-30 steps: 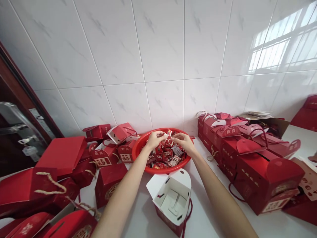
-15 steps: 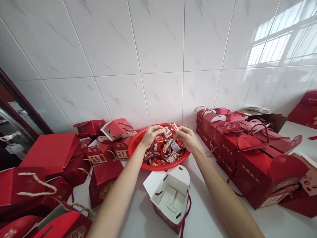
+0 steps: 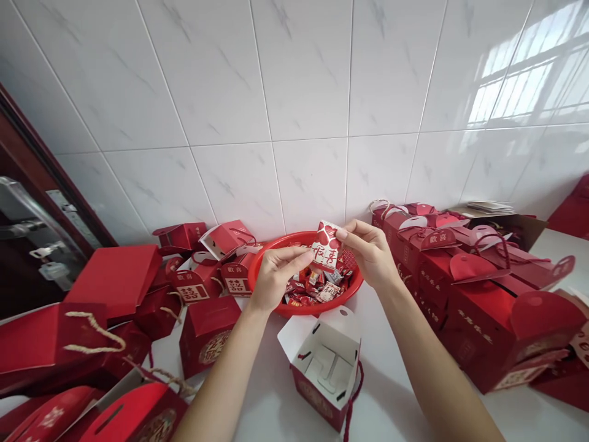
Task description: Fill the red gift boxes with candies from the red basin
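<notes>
Between my two hands is a small red-and-white packet point(image 3: 327, 247) with hearts and lettering, held up above the basin. My left hand point(image 3: 276, 273) pinches its left edge between thumb and fingers. My right hand point(image 3: 367, 250) grips its upper right corner the same way. Beneath them, a red plastic basin point(image 3: 294, 309) contains many wrapped candies point(image 3: 329, 291), partly hidden by the hands and the packet. In front of the basin stands an open red gift box point(image 3: 322, 393) with a white inside, its flaps up and a dark red cord hanging at its right.
Red gift boxes point(image 3: 209, 334) crowd the left side of the white table point(image 3: 380, 380), some with rope handles. A row of closed red boxes point(image 3: 488, 325) lines the right. Behind is a tiled wall point(image 3: 308, 178); a door handle point(image 3: 27, 202) is at far left.
Both hands have raised the packet slightly and brought it nearer, and it now shows more of its printed front. The view has shifted a little to the left.
</notes>
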A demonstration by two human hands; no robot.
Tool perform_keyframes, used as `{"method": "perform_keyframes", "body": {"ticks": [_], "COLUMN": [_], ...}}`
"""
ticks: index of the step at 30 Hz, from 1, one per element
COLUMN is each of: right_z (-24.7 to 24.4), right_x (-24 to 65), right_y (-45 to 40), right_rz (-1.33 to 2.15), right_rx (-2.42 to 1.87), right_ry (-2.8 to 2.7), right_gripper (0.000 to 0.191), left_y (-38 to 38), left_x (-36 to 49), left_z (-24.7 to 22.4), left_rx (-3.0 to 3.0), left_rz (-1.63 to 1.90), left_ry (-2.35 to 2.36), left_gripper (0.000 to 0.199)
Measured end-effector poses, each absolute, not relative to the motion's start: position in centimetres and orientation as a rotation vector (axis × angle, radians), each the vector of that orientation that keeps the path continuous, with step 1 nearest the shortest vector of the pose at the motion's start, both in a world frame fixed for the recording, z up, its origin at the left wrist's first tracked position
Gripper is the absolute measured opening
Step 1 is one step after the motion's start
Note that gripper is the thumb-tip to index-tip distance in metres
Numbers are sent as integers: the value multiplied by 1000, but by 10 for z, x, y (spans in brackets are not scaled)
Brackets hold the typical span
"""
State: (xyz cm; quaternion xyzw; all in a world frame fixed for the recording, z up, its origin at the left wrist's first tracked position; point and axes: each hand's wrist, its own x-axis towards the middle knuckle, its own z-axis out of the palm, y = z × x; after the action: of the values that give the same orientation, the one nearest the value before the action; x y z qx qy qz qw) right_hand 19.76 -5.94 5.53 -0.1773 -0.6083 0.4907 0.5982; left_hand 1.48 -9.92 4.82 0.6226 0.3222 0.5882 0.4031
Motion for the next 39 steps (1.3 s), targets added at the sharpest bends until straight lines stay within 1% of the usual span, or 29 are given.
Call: {"method": "perform_keyframes", "body": {"ticks": [8,15,24,31,34,39], "right_z": [64,65,68,71,71,69], "right_x": [203,203,201,203,206,206], "right_y": [-78,-81,-88,-92,-91,-91], "right_rz": [1131,1146,1151,1133,1183,1216], "right_rx": [-414,-400,-421,-443,-439,-431], "right_ry": [-1433,-1440,-1497,-1600,-1675,-1735], "right_gripper": [26,25,29,28,28,34], "left_y": [-114,-127,-127,-128,-127,-124], "left_x": [12,14,21,24,25,26], "left_z": [54,64,64,63,61,59], "left_rx": [1672,1689,1755,1802,1801,1811], "left_rz": [1510,1431,1357,1424,1426,1402], "left_ry": [814,807,850,892,893,892], "left_gripper": [20,16,25,25,26,28]}}
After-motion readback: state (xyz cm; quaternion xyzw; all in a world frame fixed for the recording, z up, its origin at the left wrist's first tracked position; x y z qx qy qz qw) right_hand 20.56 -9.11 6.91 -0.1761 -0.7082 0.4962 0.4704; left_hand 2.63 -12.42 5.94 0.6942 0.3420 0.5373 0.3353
